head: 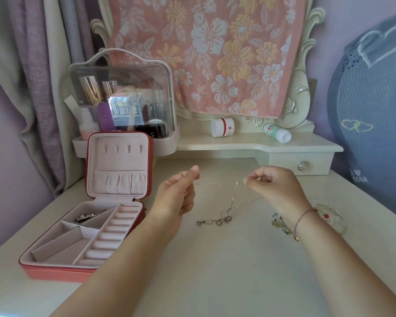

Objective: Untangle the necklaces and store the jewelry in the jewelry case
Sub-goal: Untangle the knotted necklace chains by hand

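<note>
In the middle of the frame the left hand [178, 191] and the right hand [274, 186] were both lifted above the table [226, 259], each one pinching between thumb and forefinger a thin chain [212, 183] stretched between them. The knot of necklaces [217, 219] lay on the table lower in the frame, between the two wrists, with one strand rising toward the right hand. The jewelry case [120, 161] stood open at the lower left, just beside the left forearm.

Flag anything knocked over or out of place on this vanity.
On the raised shelf, the white jar and the green-and-white bottle both lie tipped on their sides rather than standing upright.
</note>
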`<action>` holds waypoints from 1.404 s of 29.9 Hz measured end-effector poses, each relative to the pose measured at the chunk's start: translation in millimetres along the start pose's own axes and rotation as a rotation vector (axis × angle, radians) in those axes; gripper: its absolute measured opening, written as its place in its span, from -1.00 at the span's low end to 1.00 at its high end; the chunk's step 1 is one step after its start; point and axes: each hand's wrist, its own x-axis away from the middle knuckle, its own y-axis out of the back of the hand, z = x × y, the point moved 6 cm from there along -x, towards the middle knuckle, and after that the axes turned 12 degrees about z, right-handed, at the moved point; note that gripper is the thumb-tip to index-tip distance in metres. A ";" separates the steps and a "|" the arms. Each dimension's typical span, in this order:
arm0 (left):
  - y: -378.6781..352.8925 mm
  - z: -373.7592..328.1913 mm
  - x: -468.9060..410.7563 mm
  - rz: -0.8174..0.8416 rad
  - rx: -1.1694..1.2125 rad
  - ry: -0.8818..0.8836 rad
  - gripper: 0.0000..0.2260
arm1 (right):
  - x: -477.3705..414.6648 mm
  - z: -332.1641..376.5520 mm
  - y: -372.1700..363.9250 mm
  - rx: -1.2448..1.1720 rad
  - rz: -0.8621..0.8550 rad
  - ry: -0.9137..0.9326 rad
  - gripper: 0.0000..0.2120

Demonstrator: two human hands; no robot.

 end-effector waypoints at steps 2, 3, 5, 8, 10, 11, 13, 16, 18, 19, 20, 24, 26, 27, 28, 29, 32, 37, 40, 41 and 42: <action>0.2 -4.7 -0.4 0.027 0.047 -0.022 -0.85 | -1.0 -2.7 2.6 0.028 -0.029 -0.007 -0.84; 1.1 -6.6 -0.9 0.033 0.079 -0.034 -0.87 | -1.2 -3.7 5.0 0.033 -0.050 -0.010 -0.85; 3.7 -9.3 -0.9 0.030 0.121 -0.051 -0.89 | -0.9 -4.2 9.1 0.062 -0.062 -0.008 -0.88; 8.1 -12.6 0.5 -0.017 0.091 -0.076 -0.85 | 1.1 -3.2 7.5 0.225 0.005 -0.029 -0.88; 10.2 -13.8 0.9 -0.052 0.041 -0.086 -0.82 | 0.8 -3.8 9.6 0.283 -0.025 -0.022 -0.87; 10.6 -13.6 1.0 -0.067 0.005 -0.083 -0.81 | 0.7 -4.2 13.5 0.259 -0.077 -0.014 -0.89; 11.2 -12.0 1.6 -0.098 -0.093 -0.064 -0.80 | -0.8 -9.1 22.5 0.067 -0.183 -0.027 -0.94; 12.6 -8.7 3.1 -0.152 -0.247 -0.056 -0.81 | -4.1 -18.6 16.8 -0.445 -0.106 -0.119 -0.82; 12.9 -5.2 2.8 -0.178 -0.321 -0.045 -0.83 | -2.9 -18.6 4.8 -0.713 0.023 -0.192 -0.78; 13.2 -3.2 2.3 -0.185 -0.347 -0.030 -0.84 | -2.2 -18.3 1.1 -0.775 0.063 -0.219 -0.77; 13.5 -1.5 1.6 -0.189 -0.368 -0.013 -0.85 | -1.1 -17.5 -1.5 -0.795 0.089 -0.241 -0.75; 11.5 4.2 0.7 -0.177 -0.410 0.076 -0.80 | 2.4 -11.5 -5.5 -0.657 0.122 -0.255 -0.59; 8.5 3.8 1.3 -0.162 -0.451 0.091 -0.76 | 3.1 -7.7 -6.0 -0.540 0.126 -0.226 -0.49; 6.6 3.6 1.6 -0.149 -0.481 0.100 -0.74 | 3.5 -6.2 -7.0 -0.492 0.138 -0.217 -0.46; 4.7 3.6 2.4 -0.133 -0.509 0.114 -0.72 | 4.0 -5.1 -9.0 -0.454 0.157 -0.215 -0.46; 3.1 4.0 2.9 -0.114 -0.529 0.131 -0.70 | 4.5 -4.8 -11.2 -0.426 0.183 -0.224 -0.47; 1.2 5.8 4.0 -0.074 -0.548 0.169 -0.65 | 5.8 -8.5 -17.8 -0.365 0.249 -0.293 -0.53; -0.8 10.4 4.1 -0.042 -0.588 0.217 -0.63 | 7.3 -16.8 -26.6 -0.269 0.274 -0.364 -0.71; -0.5 14.8 2.8 -0.052 -0.617 0.241 -0.69 | 6.7 -19.5 -28.2 -0.253 0.249 -0.362 -0.84; -0.4 15.9 2.4 -0.054 -0.621 0.240 -0.71 | 6.6 -19.9 -28.0 -0.257 0.242 -0.358 -0.85; -0.2 16.6 1.9 -0.057 -0.628 0.231 -0.73 | 6.0 -20.1 -28.0 -0.262 0.235 -0.352 -0.86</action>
